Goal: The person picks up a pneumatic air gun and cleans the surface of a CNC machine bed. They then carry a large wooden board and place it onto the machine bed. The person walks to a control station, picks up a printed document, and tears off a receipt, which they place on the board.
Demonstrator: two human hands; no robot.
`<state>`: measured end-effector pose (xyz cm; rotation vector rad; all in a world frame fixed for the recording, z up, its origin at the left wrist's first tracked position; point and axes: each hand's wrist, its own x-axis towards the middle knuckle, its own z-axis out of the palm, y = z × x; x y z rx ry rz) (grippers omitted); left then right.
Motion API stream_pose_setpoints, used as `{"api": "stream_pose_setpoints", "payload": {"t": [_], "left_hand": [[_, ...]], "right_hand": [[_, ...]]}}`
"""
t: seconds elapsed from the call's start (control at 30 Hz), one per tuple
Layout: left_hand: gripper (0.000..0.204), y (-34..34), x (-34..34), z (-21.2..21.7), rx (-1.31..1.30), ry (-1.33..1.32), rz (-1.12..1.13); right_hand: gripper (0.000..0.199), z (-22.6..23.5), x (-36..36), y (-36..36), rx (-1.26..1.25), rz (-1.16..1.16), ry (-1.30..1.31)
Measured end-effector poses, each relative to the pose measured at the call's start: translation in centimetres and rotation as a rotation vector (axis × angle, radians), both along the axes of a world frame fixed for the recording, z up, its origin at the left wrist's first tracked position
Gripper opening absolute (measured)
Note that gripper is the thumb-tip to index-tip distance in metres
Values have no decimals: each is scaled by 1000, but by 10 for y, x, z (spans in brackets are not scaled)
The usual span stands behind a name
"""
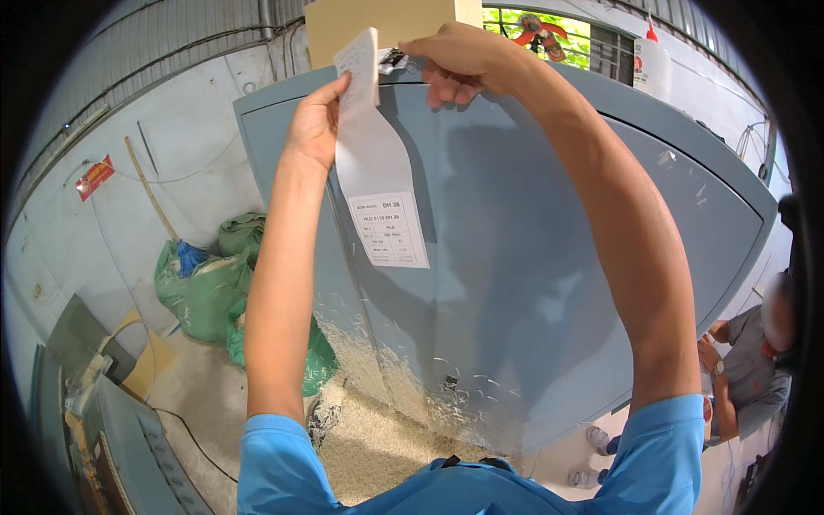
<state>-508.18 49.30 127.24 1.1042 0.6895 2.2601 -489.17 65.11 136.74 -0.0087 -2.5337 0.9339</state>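
My left hand pinches a small pad of paper in front of a blue-grey metal cabinet. From the pad hangs a long white sheet, its lower end bearing a printed table. My right hand is raised at the cabinet's top edge, fingers apart. Its index fingertip reaches to a small black-and-white item beside the pad; whether they touch I cannot tell. What that item is stays unclear.
On the cabinet top stand a yellowish box, red-handled pruners and a white bottle with a red tip. Green sacks and pale shavings lie low left. Another person is at the far right.
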Motion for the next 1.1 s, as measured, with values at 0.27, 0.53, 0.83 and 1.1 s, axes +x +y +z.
{"api": "stream_pose_setpoints", "payload": {"t": [0.27, 0.53, 0.83, 1.1], "left_hand": [[40, 3, 13, 12, 94, -57, -38], [39, -19, 17, -2, -167, 23, 175], [37, -24, 13, 2, -138, 96, 21], [28, -30, 5, 16, -285, 106, 80]], "right_hand": [[45, -10, -20, -5, -300, 71, 111], [36, -10, -27, -7, -410, 89, 170], [28, -18, -29, -17, -443, 86, 246], [27, -18, -27, -11, -411, 140, 250]]}}
